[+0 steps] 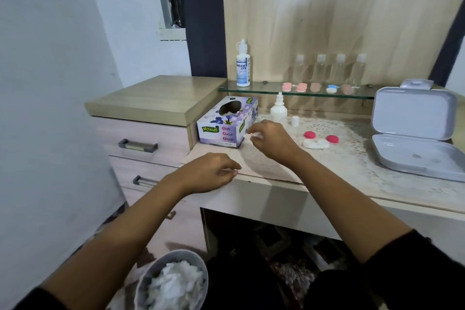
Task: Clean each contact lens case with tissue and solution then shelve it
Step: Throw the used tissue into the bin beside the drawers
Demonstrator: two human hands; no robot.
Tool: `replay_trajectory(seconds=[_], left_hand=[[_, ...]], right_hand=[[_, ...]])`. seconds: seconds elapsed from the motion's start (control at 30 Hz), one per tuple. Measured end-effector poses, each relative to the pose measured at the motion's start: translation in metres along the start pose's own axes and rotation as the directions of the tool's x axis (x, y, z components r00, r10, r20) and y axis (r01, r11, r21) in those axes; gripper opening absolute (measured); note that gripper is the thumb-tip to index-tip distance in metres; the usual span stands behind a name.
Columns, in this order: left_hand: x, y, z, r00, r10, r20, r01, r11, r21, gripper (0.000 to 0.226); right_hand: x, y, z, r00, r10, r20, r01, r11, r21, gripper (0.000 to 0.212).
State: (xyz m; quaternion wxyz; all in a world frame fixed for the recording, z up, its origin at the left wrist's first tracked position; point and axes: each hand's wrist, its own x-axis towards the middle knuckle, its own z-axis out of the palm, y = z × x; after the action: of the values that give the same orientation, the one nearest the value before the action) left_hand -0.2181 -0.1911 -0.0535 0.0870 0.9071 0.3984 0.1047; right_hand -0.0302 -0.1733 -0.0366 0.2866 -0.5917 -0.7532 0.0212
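Note:
A white contact lens case (316,144) lies open on the lace mat, its two red caps (309,135) (332,138) beside it. My right hand (273,141) hovers just right of the purple tissue box (226,122) and pinches a small white wad of tissue (257,135). My left hand (214,173) rests at the desk's front edge with fingers loosely curled, holding nothing. A small white solution bottle (278,109) stands uncapped behind my right hand, its cap (295,121) beside it. Several cleaned cases (302,87) sit on the glass shelf (251,90).
A larger solution bottle (243,64) and several clear bottles (339,68) stand on the shelf. An open grey hinged box (415,133) sits at the right. A bin with used tissues (173,282) is on the floor below. Drawers (141,146) are at the left.

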Motion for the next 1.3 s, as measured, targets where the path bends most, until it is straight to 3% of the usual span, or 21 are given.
replay_trajectory(seconds=[0.53, 0.7, 0.87, 1.07, 1.3], left_hand=[[-0.104, -0.074, 0.013, 0.988, -0.157, -0.008, 0.157, 0.987, 0.027, 0.033], [-0.133, -0.094, 0.027, 0.985, -0.172, -0.007, 0.172, 0.985, -0.029, 0.041], [-0.156, -0.112, 0.051, 0.981, -0.195, -0.017, 0.195, 0.98, 0.034, 0.035], [-0.178, -0.131, 0.082, 0.978, -0.196, 0.074, 0.193, 0.98, 0.047, 0.04], [-0.186, -0.146, 0.125, 0.967, -0.199, 0.16, 0.198, 0.98, 0.023, 0.044]], right_hand=[[0.034, -0.117, 0.091, 0.955, -0.261, 0.141, 0.236, 0.956, 0.172, 0.028], [0.036, -0.148, 0.124, 0.935, -0.296, 0.193, 0.254, 0.943, 0.216, 0.027], [0.034, -0.166, 0.161, 0.905, -0.326, 0.275, 0.258, 0.932, 0.255, 0.028], [0.022, -0.169, 0.207, 0.867, -0.377, 0.326, 0.298, 0.917, 0.267, 0.027], [0.007, -0.153, 0.268, 0.823, -0.307, 0.477, 0.205, 0.945, 0.254, 0.028]])
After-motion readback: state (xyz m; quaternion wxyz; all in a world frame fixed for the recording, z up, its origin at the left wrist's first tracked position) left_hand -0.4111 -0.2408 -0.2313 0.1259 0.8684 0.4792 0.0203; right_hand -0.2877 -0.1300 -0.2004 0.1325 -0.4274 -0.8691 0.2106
